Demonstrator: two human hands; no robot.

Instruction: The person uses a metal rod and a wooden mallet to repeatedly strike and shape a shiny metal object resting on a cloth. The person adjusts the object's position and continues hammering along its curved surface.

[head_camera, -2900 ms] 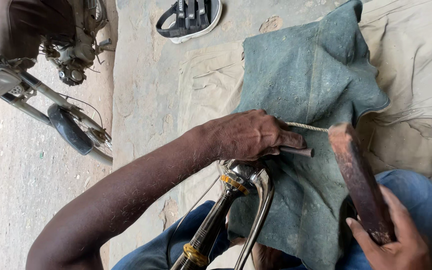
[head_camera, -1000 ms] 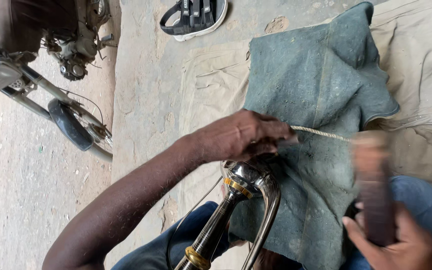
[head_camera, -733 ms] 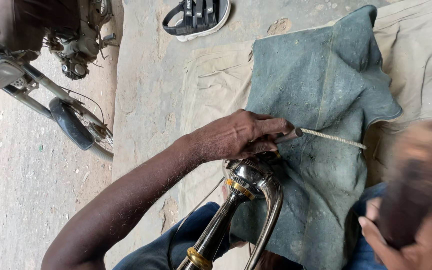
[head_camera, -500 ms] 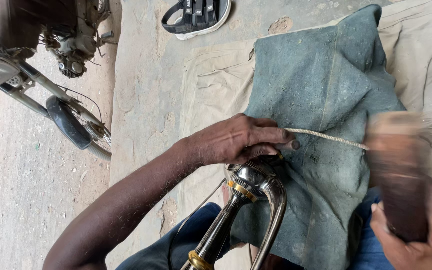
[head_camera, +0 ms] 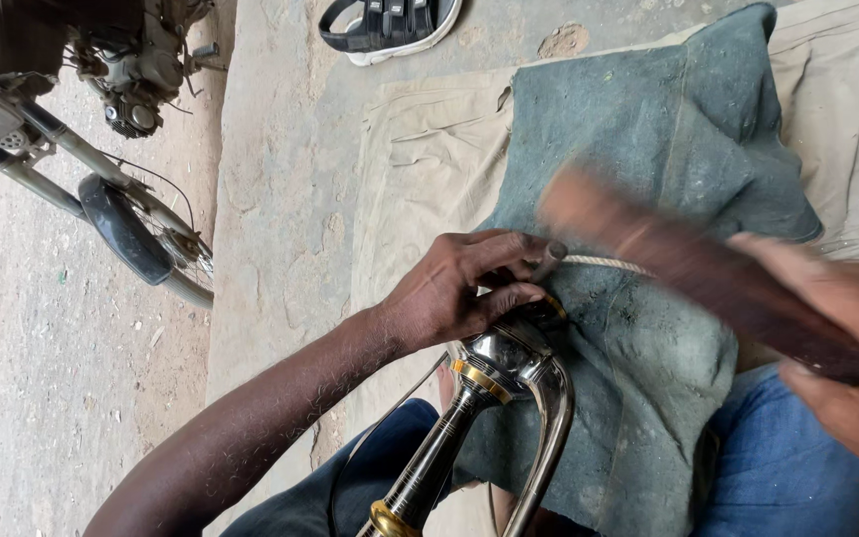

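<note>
The left hand [head_camera: 459,288] pinches a small metal rod [head_camera: 550,261] above the shiny horn tube [head_camera: 509,363]. The right hand [head_camera: 847,348] grips a wooden block [head_camera: 688,268] (blurry), now swung closer.

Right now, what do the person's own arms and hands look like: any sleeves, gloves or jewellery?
Both hands are bare, with no gloves. The left hand and its forearm show no sleeve, watch or ring. The right hand is motion-blurred at the frame edge; no glove shows, finer detail cannot be told. Blue trousers cover the legs below.
</note>
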